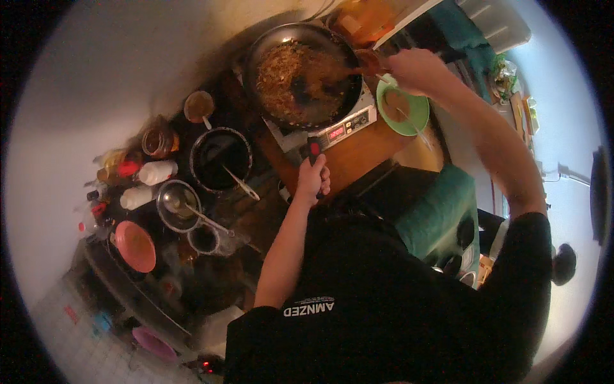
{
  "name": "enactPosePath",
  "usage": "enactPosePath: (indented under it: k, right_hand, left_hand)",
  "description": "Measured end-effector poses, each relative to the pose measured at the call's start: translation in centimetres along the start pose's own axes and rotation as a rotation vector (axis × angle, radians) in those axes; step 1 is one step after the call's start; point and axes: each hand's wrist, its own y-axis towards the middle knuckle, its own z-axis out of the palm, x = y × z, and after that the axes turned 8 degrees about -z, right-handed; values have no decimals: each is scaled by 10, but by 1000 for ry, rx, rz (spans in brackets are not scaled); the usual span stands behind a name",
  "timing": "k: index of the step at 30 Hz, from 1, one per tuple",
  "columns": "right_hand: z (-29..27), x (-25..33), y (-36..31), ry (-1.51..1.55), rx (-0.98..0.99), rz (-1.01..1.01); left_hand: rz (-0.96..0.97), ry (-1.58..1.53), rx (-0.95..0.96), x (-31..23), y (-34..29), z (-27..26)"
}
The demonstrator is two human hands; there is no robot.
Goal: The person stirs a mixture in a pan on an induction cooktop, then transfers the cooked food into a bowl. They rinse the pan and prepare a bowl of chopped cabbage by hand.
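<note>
My left hand [313, 178] is closed round the black handle [314, 147] of a large dark frying pan [352, 99]. Brown, crumbly-looking food [281, 70] covers much of the pan's bottom, thickest on the left. From the upper right my right hand [414, 69] reaches over the pan's right rim, gripping a brown spatula [369, 63]. Its far end is in the food and smeared by motion. Just below that hand stands a light green bowl [420, 116] with brown contents and a spoon in it.
Beneath the pan is a hot plate [359, 120] with a lit display. To the left stand a dark pot [220, 133] with a ladle, a steel pan [167, 221], jars [160, 137], white bottles [158, 171] and a pink bowl [135, 246]. A green cloth [441, 205] hangs at right.
</note>
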Motion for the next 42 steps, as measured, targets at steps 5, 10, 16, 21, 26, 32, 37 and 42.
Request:
enactPosePath:
  k: [5, 10, 16, 21, 26, 32, 37, 42]
  right_hand:
    - [-15, -29, 13, 574, 184, 139]
    - [-4, -29, 30, 963, 223, 234]
    - [20, -32, 66, 918, 135, 114]
    - [15, -44, 92, 810, -33, -39]
    - [29, -34, 127, 595, -229, -233]
    - [70, -61, 107, 402, -194, -530]
    - [94, -80, 96, 287, -338, -191]
    - [138, -48, 80, 417, -281, -318]
  left_hand:
    - [25, -6, -22, 3, 2, 4]
    - [-12, -12, -25, 5, 8, 1]
    - [20, 24, -40, 7, 9, -1]
    - [-2, 19, -21, 4, 6, 0]
    - [-37, 34, -42, 1, -1, -3]
    - [-36, 63, -123, -1, -5, -2]
    - [-27, 63, -126, -2, -8, 6]
    - [-34, 88, -183, -4, -12, 8]
